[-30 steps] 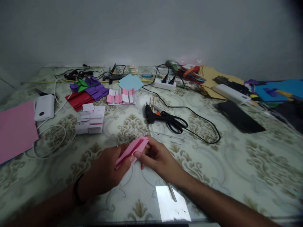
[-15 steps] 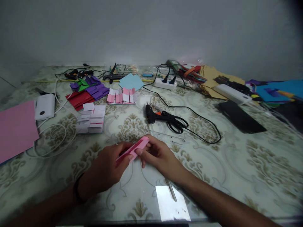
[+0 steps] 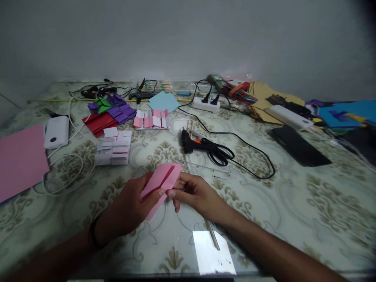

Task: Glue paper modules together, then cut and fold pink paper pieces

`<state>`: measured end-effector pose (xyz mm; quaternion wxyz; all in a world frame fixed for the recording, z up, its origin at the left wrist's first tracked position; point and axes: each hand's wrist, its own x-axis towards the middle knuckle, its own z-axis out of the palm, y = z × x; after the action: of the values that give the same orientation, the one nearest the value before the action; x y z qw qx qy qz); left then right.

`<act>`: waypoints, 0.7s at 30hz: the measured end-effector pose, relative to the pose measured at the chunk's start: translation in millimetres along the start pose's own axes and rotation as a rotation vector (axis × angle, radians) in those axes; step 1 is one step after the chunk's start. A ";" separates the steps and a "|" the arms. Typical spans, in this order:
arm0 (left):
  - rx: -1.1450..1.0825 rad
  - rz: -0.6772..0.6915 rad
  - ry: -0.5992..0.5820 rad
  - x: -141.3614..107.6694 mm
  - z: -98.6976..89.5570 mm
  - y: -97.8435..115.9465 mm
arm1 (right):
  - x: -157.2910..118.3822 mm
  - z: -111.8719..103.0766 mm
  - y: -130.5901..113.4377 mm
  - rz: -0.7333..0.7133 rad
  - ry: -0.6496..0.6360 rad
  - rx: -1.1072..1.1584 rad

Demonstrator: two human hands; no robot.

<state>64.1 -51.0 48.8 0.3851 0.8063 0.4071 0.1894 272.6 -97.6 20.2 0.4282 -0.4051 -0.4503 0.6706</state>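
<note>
A folded piece of pink paper [image 3: 160,175] is held up over the table, its creased flaps standing partly apart. My left hand [image 3: 136,199] grips it from the left, with the thumb pressed on its lower edge. On the right side, my right hand [image 3: 194,194] pinches the same paper near its lower right edge; the tips of some fingers are hidden behind it. Just beyond the hands lie a black glue gun [image 3: 188,141] and black-handled scissors [image 3: 221,153]. A clear ruler [image 3: 205,169] lies between them and my right hand.
Folded white and pink pieces [image 3: 120,147] lie at the left, near pink sheets [image 3: 22,160] and a white power bank [image 3: 56,132]. A power strip [image 3: 205,104] sits at the back. To the right are a black phone-like slab [image 3: 299,145] and the glue gun's cord [image 3: 249,137].
The pink paper has opened out from a narrow folded strip into wider flaps, with one part now hanging below my left thumb. Both hands stay in nearly the same place.
</note>
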 end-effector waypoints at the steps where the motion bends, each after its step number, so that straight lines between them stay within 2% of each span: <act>1: 0.004 0.004 -0.002 -0.3 0.1 0.2 | 0.5 -0.3 0.6 -0.006 0.001 0.005; 12: -0.009 0.025 -0.004 0.5 2.8 -0.6 | -2.1 3.0 0.0 -0.044 0.064 -0.073; 21: -0.006 -0.136 -0.044 0.1 5.7 1.8 | -3.5 3.2 1.7 -0.039 0.142 -0.141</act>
<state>68.6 -54.2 46.6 0.4084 0.7796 0.4517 0.1465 270.4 -102.1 19.9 0.4427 -0.4717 -0.4726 0.5984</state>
